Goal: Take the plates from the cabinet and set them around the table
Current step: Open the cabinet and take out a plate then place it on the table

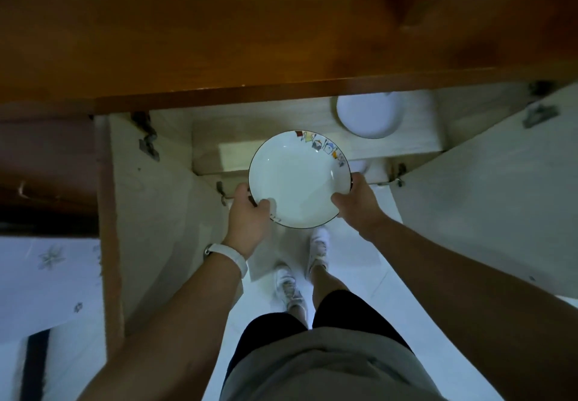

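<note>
I hold a white plate (297,178) with a dark rim and a coloured pattern on its far right edge, level in front of the open cabinet (212,140). My left hand (248,208) grips its near left rim, thumb on top. My right hand (355,202) grips the right rim in the same way. A second white dish (369,114) rests on the cabinet shelf, back right, partly under the wooden top. Another white dish edge (359,166) shows just behind my right hand.
Both cabinet doors stand open: the left door (150,228) and the right door (488,206) flank my arms. A brown wooden top (250,25) overhangs the shelf. My feet stand on a pale tiled floor (369,253) between the doors.
</note>
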Demonstrator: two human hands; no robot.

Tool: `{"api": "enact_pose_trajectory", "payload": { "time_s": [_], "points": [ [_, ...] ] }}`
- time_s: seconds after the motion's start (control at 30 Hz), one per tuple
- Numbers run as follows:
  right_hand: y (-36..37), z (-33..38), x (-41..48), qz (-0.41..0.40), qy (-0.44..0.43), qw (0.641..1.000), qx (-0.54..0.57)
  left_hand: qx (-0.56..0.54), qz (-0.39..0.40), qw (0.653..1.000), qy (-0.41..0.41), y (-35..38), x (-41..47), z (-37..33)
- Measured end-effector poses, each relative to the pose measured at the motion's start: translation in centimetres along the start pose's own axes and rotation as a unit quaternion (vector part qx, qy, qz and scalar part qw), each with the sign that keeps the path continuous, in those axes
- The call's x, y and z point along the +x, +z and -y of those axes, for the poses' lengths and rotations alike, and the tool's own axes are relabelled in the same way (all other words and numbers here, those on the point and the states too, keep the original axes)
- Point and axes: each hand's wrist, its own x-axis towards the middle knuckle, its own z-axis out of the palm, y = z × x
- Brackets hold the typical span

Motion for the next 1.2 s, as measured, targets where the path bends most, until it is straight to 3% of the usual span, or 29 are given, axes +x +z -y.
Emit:
{"api": "enact_pose_trajectory", "payload": {
  "time_s": [0.3,0.53,0.73,0.93,1.2],
  "points": [
    [-6.2,-3.5,-6.6,-0.083,-0.004,0.993,0.089,-0.014,0.074,0.996,0.046,3.6,-6.4,-2.8],
    [-12.4,-5.5,-13.0,-0.141,-0.050,0.969,0.197,0.002,0.128,0.988,0.081,8.6,-11.5,-5.9],
    [-18.8,-9.2,-18.5,-0.210,-0.051,0.952,0.219,0.023,0.155,0.981,0.117,14.5,-17.0,-8.1],
    [-26.0,-14.2,-26.3,-0.296,-0.040,0.924,0.240,-0.032,0.237,0.968,0.080,21.5,-25.6,-9.2],
    [-33.8,-23.5,-36.3,-0.395,-0.030,0.872,0.286,-0.025,0.336,0.935,0.112,30.9,-37.8,-8.3]
  ]
}}
